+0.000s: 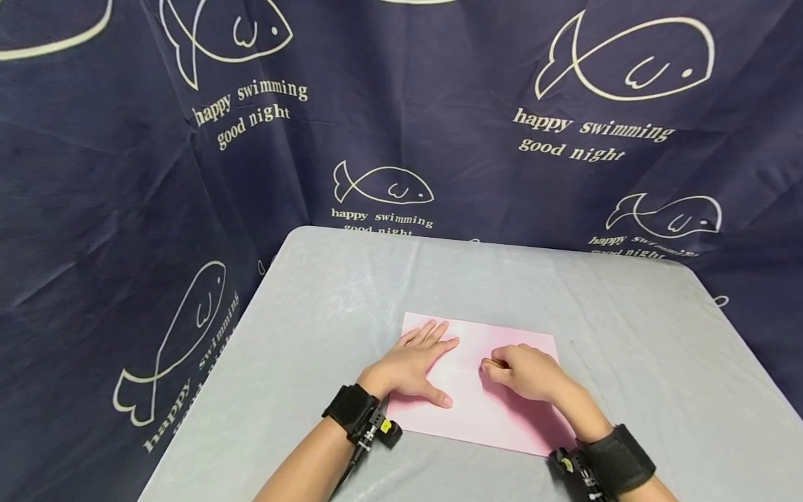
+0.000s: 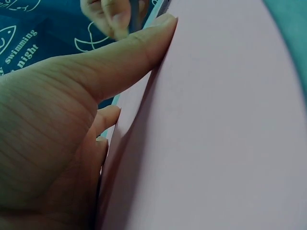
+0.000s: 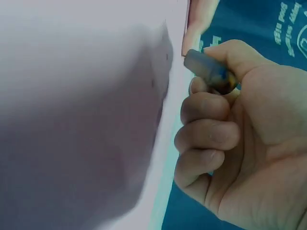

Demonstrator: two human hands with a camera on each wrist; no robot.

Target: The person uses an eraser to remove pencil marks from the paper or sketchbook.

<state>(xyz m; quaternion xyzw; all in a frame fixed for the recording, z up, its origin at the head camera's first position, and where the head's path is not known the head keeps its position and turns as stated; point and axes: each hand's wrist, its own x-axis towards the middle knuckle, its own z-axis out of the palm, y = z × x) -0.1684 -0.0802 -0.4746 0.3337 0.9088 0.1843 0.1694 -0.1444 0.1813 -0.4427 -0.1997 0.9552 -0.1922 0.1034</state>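
A pink sheet (image 1: 464, 418) lies flat on the table. My left hand (image 1: 410, 366) rests on its left part, fingers spread and thumb stretched out toward the near side. Over the sheet's right half, my right hand (image 1: 530, 373) pinches a small stubby cylinder (image 3: 206, 69) between thumb and index finger. The other fingers are curled into the palm, as the right wrist view shows. The cylinder looks brownish from the head and grey with a dark rounded end from the wrist. Its exact kind cannot be made out. Whether its tip touches the sheet is unclear.
A pale grey cloth covers the table (image 1: 351, 293), which has rounded far corners. Dark blue curtains (image 1: 464, 118) with white fish drawings and lettering hang behind it and on the left. Each wrist wears a black strap (image 1: 353, 411) with a small camera.
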